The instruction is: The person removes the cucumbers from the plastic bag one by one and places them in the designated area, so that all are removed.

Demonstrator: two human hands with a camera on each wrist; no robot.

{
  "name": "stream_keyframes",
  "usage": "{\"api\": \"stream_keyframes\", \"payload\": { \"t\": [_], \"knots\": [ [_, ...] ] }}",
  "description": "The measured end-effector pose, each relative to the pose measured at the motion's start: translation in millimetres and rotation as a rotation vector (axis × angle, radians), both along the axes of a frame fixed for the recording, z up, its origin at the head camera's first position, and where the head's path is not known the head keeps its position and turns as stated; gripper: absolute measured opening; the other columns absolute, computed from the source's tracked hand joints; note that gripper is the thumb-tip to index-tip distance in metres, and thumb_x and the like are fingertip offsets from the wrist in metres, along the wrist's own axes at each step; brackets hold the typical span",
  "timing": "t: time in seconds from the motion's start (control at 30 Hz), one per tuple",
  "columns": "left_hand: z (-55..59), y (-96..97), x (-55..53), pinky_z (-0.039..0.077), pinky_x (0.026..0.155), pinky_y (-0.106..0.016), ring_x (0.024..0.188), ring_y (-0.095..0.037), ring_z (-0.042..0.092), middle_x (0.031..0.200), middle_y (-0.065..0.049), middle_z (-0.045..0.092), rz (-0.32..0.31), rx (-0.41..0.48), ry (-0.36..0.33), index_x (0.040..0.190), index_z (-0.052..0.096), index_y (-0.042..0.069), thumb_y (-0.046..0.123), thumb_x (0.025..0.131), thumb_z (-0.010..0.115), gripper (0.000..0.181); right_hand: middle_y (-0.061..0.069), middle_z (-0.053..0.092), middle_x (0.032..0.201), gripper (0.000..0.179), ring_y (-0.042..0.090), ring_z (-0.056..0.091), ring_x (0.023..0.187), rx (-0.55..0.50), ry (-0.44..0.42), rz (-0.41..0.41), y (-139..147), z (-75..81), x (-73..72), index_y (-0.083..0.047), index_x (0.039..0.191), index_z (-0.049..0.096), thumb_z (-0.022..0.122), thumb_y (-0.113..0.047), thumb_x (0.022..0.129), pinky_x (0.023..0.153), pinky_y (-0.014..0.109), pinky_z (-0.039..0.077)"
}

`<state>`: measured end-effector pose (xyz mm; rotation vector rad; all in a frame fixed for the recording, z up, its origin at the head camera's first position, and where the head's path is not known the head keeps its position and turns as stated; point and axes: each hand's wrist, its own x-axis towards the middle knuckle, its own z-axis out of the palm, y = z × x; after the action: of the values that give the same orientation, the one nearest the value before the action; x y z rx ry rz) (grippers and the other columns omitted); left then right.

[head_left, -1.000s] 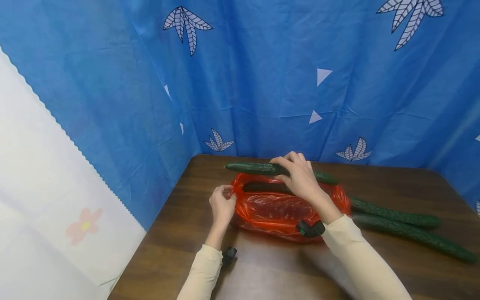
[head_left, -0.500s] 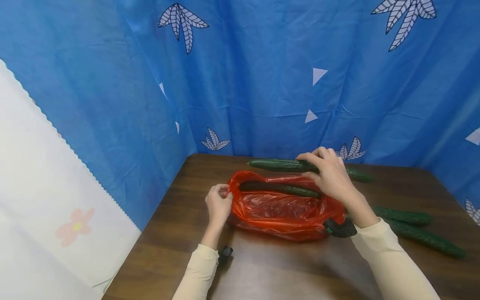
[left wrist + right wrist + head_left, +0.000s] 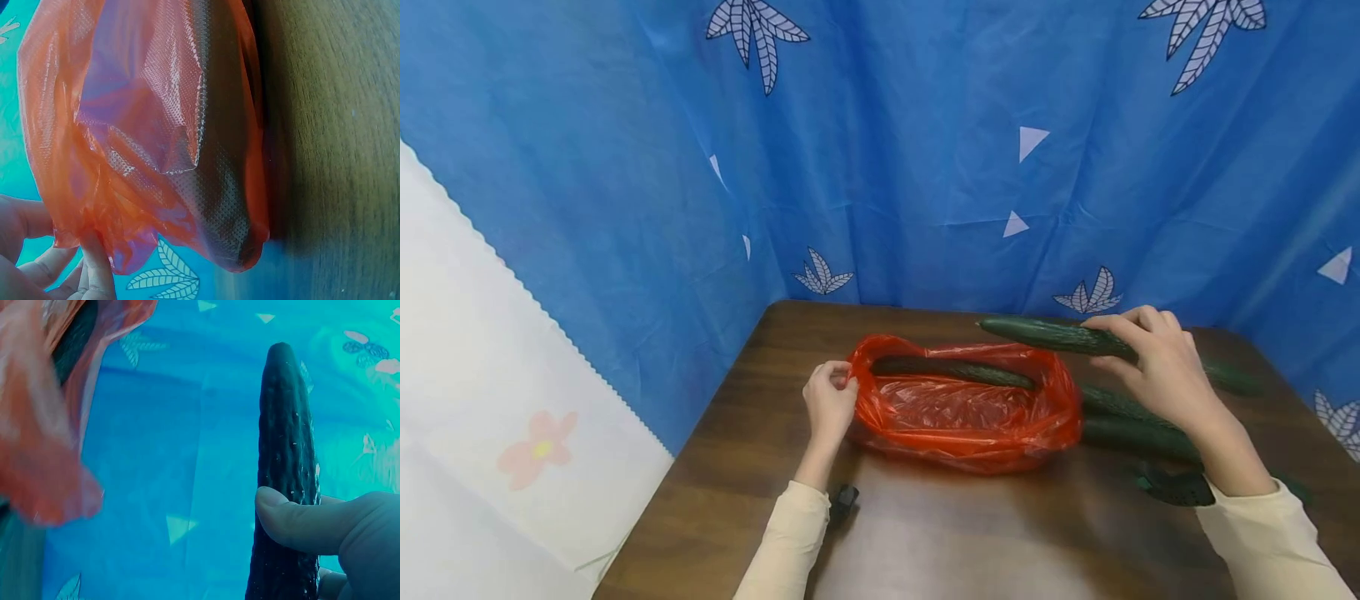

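My left hand (image 3: 831,400) pinches the left rim of a red plastic bag (image 3: 955,450), which lies with its mouth open on the table. Inside the bag, along its far side, rests one dark green cucumber (image 3: 970,372); the left wrist view shows its end through the thin plastic (image 3: 228,231). My right hand (image 3: 1165,367) grips another cucumber (image 3: 1045,333) around its middle, holding it in the air to the right of the bag. In the right wrist view, the thumb (image 3: 294,519) presses against this bumpy cucumber (image 3: 287,437).
More cucumbers (image 3: 1135,437) lie on the brown wooden table (image 3: 925,533) to the right of the bag, partly behind my right arm. A blue patterned curtain (image 3: 925,167) hangs along the back and left. White cloth (image 3: 475,375) with a flower hangs at the left.
My right hand has carried its cucumber to the right, from above the bag to beyond its right side. The left hand keeps its pinch on the bag's rim.
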<state>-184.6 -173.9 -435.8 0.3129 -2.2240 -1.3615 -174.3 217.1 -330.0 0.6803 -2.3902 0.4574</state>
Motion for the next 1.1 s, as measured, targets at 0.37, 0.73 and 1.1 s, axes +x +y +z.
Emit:
{"api": "stream_keyframes", "payload": {
  "t": [0.37,0.73,1.1],
  "knots": [
    [1.5,-0.5,1.3,0.058,0.078,-0.044,0.087,-0.028,0.062,0.102,-0.014,0.065,-0.013,0.022,-0.031,0.102,0.070,0.004,0.001,0.086,0.069,0.017,0.010,0.053,0.091,0.038,0.021,0.037,0.078,0.035,-0.002,-0.056,58.3,-20.9,28.2,-0.009,0.114,0.065,0.071,-0.028,0.082,0.068,0.036,0.024],
    [4.0,-3.2,-0.3,0.058,0.078,-0.045,0.088,-0.029,0.064,0.103,-0.015,0.066,-0.015,0.023,-0.010,0.102,0.071,0.003,0.000,0.085,0.069,0.017,0.006,0.056,0.093,0.050,-0.008,0.029,0.088,0.056,-0.020,-0.039,101.3,-51.1,47.0,-0.008,0.111,0.066,0.062,-0.045,0.078,0.072,0.031,0.020],
    [3.4,-2.3,0.2,0.058,0.079,-0.045,0.089,-0.029,0.063,0.103,-0.015,0.066,-0.021,0.023,-0.033,0.103,0.071,0.004,0.002,0.086,0.069,0.017,0.002,0.055,0.092,0.060,0.003,0.038,0.081,0.086,-0.123,-0.100,118.7,-91.7,60.3,-0.014,0.110,0.067,0.086,-0.014,0.053,0.069,0.033,0.023]
  ]
}}
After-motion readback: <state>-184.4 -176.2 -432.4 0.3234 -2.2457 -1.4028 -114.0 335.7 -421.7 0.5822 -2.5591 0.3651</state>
